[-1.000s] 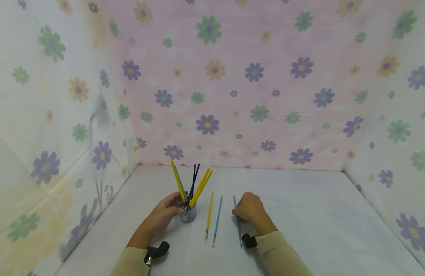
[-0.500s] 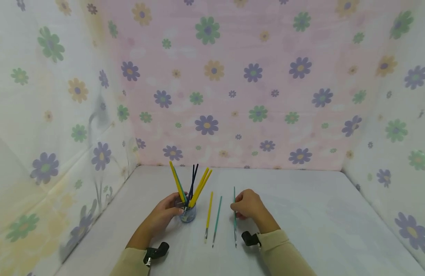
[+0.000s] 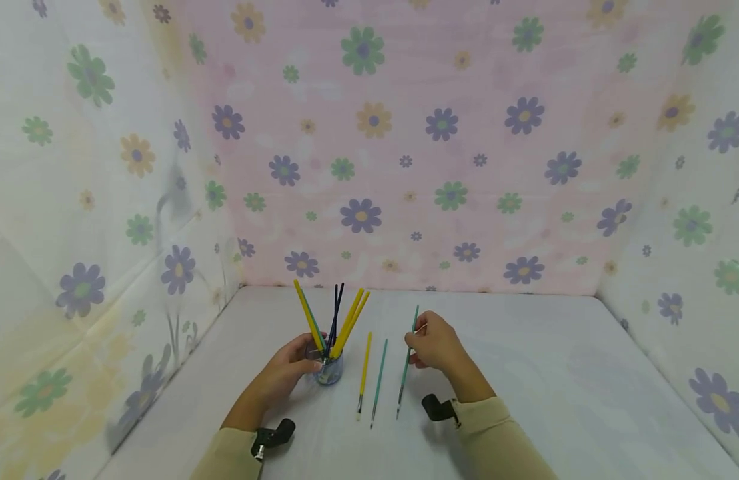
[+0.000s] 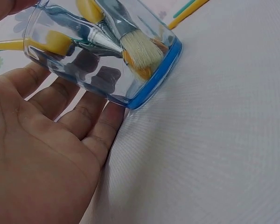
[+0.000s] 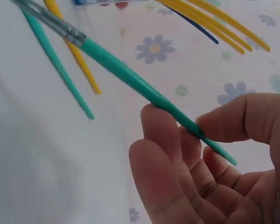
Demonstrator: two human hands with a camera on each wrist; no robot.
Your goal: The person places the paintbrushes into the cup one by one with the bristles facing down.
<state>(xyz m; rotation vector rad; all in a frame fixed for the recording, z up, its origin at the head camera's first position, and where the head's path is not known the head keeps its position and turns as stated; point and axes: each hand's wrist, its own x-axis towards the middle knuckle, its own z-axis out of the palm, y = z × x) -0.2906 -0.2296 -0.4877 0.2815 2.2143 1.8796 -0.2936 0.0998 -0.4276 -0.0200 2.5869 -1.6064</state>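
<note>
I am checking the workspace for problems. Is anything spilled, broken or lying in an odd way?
Nothing stands out. The clear cup stands upright with its brushes inside, steadied by the left hand. Two brushes lie neatly side by side. The right hand pinches a teal brush.

Illumination is soft, even and bright in all three views, with no single source visible. The head view shows wide-angle distortion: the flowered walls bow outward toward the frame edges, and the picture is slightly hazy and low in contrast. Shadows on the white tabletop (image 3: 525,373) are faint and diffuse. In the left wrist view, weak glare streaks cross the clear cup (image 4: 102,51). In the right wrist view, the near fingers (image 5: 163,154) are soft and the background is out of focus.
</note>
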